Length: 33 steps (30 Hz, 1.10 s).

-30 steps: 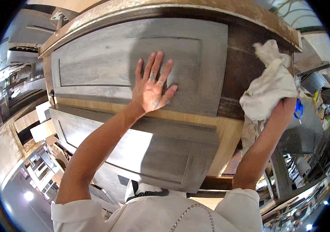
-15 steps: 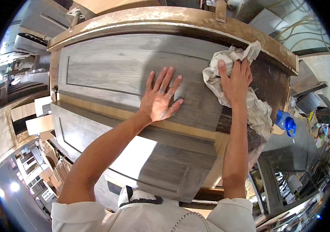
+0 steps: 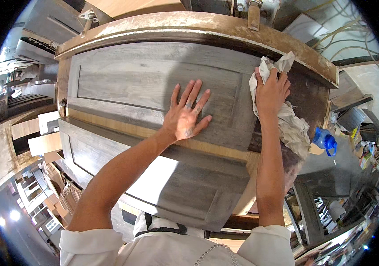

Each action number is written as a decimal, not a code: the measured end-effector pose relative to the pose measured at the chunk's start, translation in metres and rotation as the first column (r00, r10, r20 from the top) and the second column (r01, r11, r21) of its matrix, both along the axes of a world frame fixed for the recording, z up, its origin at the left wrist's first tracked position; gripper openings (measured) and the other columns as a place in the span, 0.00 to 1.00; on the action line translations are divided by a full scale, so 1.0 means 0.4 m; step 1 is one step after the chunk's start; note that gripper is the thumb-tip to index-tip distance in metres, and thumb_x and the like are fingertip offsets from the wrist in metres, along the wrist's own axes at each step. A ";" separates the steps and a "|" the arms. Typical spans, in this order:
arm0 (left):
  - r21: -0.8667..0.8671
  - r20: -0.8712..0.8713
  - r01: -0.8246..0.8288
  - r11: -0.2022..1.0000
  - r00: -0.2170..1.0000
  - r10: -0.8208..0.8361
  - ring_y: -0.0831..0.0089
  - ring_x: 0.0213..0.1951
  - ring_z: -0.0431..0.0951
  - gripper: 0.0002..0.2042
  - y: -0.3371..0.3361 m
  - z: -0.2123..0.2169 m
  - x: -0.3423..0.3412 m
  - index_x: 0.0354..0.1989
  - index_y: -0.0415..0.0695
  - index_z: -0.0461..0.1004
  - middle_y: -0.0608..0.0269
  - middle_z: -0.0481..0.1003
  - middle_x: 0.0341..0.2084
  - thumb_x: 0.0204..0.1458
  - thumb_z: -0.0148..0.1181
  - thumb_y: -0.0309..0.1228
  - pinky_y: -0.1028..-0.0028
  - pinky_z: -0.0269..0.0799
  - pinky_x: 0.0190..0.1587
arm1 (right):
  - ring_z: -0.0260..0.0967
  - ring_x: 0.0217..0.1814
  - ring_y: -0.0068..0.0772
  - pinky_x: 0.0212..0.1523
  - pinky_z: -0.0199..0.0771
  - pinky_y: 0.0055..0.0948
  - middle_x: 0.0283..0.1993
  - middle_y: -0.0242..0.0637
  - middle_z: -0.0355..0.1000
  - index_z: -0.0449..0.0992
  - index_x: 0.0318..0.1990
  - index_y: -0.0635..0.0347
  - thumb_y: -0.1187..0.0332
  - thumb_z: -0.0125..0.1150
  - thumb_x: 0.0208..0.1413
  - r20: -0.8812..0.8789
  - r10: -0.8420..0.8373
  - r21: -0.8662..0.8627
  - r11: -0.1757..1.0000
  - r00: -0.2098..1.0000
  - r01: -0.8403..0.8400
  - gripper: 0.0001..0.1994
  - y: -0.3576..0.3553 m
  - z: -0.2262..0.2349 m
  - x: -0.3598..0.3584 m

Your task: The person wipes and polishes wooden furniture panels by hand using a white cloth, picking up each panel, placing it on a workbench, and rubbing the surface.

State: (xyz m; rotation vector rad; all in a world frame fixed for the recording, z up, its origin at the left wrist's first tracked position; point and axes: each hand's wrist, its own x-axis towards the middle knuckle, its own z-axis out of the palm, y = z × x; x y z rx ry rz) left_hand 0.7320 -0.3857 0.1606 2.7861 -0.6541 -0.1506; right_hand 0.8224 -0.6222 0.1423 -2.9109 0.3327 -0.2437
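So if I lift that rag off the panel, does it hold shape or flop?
The rag is likely floppy: it bunches under the right hand and its loose end hangs past the grey door panel. It probably weighs little. Crumpled cloth should drag rather than slide.

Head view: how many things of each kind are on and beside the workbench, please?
Grey door panels: 2, upper, lower
Rags: 1
Blue bottles: 1
Hands: 2, left hand, right hand
Total: 6
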 end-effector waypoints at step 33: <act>-0.419 -0.316 0.088 0.904 0.919 -0.236 0.52 0.64 0.54 0.26 0.317 0.116 -0.004 0.52 0.36 0.68 0.42 0.59 0.59 0.56 0.45 0.47 0.45 0.35 0.65 | 0.69 0.47 0.54 0.45 0.66 0.42 0.44 0.55 0.71 0.68 0.51 0.69 0.63 0.55 0.58 0.130 0.298 0.318 0.891 0.946 -0.324 0.19 0.344 0.228 -0.171</act>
